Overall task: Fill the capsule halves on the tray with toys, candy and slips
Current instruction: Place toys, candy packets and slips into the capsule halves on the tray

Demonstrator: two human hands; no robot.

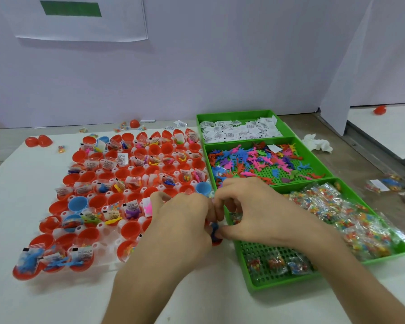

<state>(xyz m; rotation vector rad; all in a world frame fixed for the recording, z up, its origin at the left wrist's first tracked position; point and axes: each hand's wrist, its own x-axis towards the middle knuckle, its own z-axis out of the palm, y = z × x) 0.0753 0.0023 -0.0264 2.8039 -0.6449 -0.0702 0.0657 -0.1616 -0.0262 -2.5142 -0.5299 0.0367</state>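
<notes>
Your left hand [182, 220] and right hand [250, 206] are meeting at the near right corner of the tray [110, 242]. The fingers of both are curling in and pinching a small blue toy [214, 230] just over a red capsule half [218, 242], beside the green bins [241, 112] on the counter [197, 300].

White table [220, 300] with capsule tray [110, 242], green bins [267, 251], perhaps crumpled tissue [317, 142].
</notes>
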